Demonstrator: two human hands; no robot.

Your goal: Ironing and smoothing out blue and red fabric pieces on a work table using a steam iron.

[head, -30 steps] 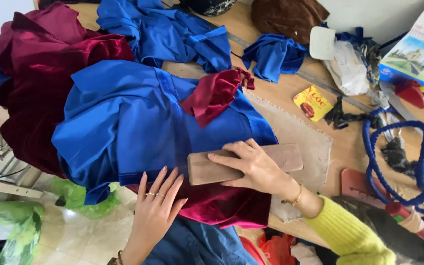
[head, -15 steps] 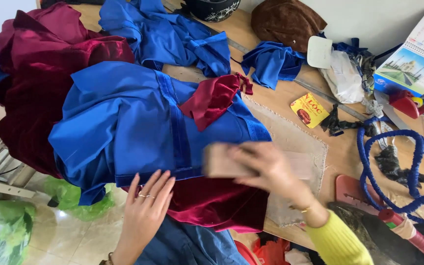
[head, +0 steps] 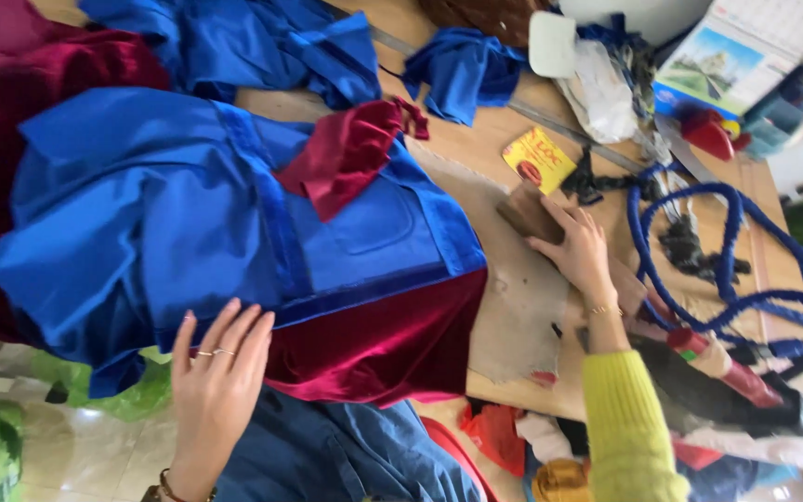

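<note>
Fabric covers most of the table point(head: 476, 139): a blue garment point(head: 169, 214) lies spread across the middle, its lower edge trimmed with a dark red velvet hem point(head: 374, 339). The left hand point(head: 216, 381) rests flat at about 7 o'clock, fingers spread wide on the edge of the garment where blue meets red, holding nothing; rings show on two fingers and a bracelet at the wrist. The right hand point(head: 576, 251), in a yellow sleeve point(head: 625, 428), lies at about 3 o'clock, palm down on a flat wooden block point(head: 527, 212), fingers pressed over its near end. The block sits on a pale paper sheet point(head: 513, 307) just to the right of the garment, apart from the cloth. A crumpled red velvet piece point(head: 346, 153) rests on top of the garment near 12 o'clock. A small yellow packet point(head: 538, 158) lies just above the block, and a blue cord point(head: 727, 270) loops across the table farther toward 3 o'clock.
</note>
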